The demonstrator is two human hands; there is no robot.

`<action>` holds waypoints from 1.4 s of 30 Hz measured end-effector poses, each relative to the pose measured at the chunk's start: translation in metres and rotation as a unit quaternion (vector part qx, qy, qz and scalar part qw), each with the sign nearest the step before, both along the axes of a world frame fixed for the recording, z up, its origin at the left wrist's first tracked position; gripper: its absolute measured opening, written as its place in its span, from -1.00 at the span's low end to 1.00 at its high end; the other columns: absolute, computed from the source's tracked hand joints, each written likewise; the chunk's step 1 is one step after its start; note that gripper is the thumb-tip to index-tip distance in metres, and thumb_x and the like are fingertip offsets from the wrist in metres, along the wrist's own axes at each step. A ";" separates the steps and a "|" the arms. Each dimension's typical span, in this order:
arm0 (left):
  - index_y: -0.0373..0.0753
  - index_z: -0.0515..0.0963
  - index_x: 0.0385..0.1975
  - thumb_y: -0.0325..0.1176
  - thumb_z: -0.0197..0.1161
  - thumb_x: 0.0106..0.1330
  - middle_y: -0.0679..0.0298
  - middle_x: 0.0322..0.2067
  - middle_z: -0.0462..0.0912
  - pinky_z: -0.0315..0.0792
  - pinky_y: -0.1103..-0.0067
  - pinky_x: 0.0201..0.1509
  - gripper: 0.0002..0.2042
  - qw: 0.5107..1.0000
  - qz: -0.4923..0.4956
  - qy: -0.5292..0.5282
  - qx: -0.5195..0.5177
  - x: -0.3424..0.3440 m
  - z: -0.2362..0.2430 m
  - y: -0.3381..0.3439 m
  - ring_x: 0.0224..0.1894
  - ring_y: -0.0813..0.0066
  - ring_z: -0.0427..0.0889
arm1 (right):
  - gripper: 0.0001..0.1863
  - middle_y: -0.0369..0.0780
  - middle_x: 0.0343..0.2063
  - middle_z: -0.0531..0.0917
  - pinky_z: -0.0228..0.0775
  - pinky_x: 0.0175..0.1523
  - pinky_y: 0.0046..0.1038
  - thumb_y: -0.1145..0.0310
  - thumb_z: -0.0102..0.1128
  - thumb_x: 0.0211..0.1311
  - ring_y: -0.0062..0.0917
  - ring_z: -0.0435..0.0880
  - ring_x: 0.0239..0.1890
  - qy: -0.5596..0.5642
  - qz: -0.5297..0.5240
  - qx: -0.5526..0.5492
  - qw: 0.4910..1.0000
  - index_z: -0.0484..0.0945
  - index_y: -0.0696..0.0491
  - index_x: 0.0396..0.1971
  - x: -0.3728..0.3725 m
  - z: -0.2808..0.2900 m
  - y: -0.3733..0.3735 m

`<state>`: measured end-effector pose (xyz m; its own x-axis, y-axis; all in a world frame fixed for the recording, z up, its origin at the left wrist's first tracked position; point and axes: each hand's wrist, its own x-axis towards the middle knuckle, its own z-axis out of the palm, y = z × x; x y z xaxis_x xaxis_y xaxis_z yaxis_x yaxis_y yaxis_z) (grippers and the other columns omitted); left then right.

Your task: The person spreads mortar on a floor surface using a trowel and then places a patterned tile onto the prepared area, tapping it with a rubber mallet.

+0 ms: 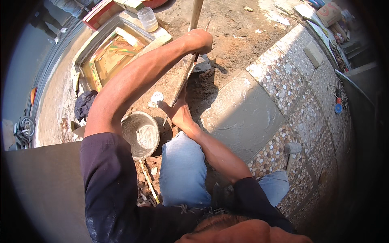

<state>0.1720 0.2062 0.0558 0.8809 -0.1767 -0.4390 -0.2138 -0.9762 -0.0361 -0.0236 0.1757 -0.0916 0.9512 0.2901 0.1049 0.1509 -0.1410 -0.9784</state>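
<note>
My left hand is closed round a length of wood that rises out of the top of the picture; its fingers are mostly hidden. Below that fist a wooden batten slants down to my right hand, which closes on its lower part with the thumb sticking out. Whether both hands hold one piece or two overlapping ones cannot be made out. Right of the batten lies a smooth grey patch of wet mortar, half in shadow. A round bucket smeared with mortar stands left of my right hand.
Pebble-patterned paving slabs border the mortar, with a mallet and a stone block on them. A framed pit with boards and a clear plastic cup lies farther left. Another person's legs show at the upper left.
</note>
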 end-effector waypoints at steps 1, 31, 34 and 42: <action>-0.44 0.64 -0.47 -0.47 0.04 0.12 0.02 -0.51 0.68 0.57 0.40 -0.35 -0.77 1.000 -0.021 0.001 -0.020 0.007 -0.001 -0.007 -0.44 0.21 0.71 | 0.09 0.18 0.29 0.13 0.06 0.37 -0.23 0.12 0.31 0.07 -0.03 0.10 0.37 -0.048 -0.047 -0.036 0.997 -0.29 0.16 0.38 0.009 -0.009 -0.001; -0.38 0.42 0.14 0.07 -0.08 0.41 0.10 0.10 0.50 0.32 0.45 0.15 -0.41 0.732 0.346 0.131 -0.572 -0.005 -0.287 0.051 0.08 0.33 0.49 | -0.63 -0.22 -0.19 0.59 0.39 0.02 -0.46 0.51 0.15 0.05 -0.55 0.56 -0.12 0.223 -0.139 0.336 0.904 0.46 0.21 -0.07 -0.007 0.028 -0.307; -0.42 0.50 0.02 -0.05 -0.01 0.42 0.13 -0.05 0.59 0.39 0.44 -0.01 -0.51 0.728 0.379 0.042 -0.569 -0.036 -0.262 0.032 -0.08 0.39 0.54 | -0.57 -0.18 -0.12 0.58 0.40 0.07 -0.42 0.48 0.16 0.11 -0.52 0.57 -0.10 0.245 -0.189 0.334 0.890 0.39 0.21 0.02 -0.013 0.015 -0.336; -0.36 0.56 -0.45 -0.15 0.10 0.33 0.34 -0.61 0.49 0.25 0.51 -0.49 -0.65 0.768 0.399 -0.086 -0.494 -0.113 -0.254 -0.014 -0.57 0.57 0.36 | -0.62 -0.11 -0.23 0.54 0.61 -0.37 -0.42 0.53 0.06 0.16 -0.40 0.66 -0.35 0.276 -0.406 0.289 0.822 0.29 0.19 0.00 -0.044 -0.066 -0.387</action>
